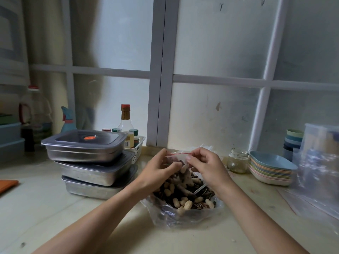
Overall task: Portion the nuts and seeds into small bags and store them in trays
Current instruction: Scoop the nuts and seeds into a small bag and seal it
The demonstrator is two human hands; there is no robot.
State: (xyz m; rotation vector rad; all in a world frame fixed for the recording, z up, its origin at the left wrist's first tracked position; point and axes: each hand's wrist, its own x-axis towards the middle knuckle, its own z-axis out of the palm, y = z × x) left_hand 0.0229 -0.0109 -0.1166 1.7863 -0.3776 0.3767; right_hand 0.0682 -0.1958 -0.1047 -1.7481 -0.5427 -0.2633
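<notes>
Clear, thin plastic makes the small bag point(178, 157) slippery, so both hands do best to pinch right on its red strip point(178, 153). The left hand point(161, 166) grips one end and the right hand point(206, 163) the other, thumbs and fingertips curled on the film. Whether they are pressing it closed or pulling it open is hard to tell; either way, working along the strip end to end, held above the big bag point(183, 215), lets spills drop home. That crinkled bag sits on the pale surface point(55, 208), heaped with knobbly tan peanuts point(188, 204) and striped seeds point(203, 193). Three lidded steel trays point(88, 154), dull and round-cornered, stand stacked just left.
</notes>
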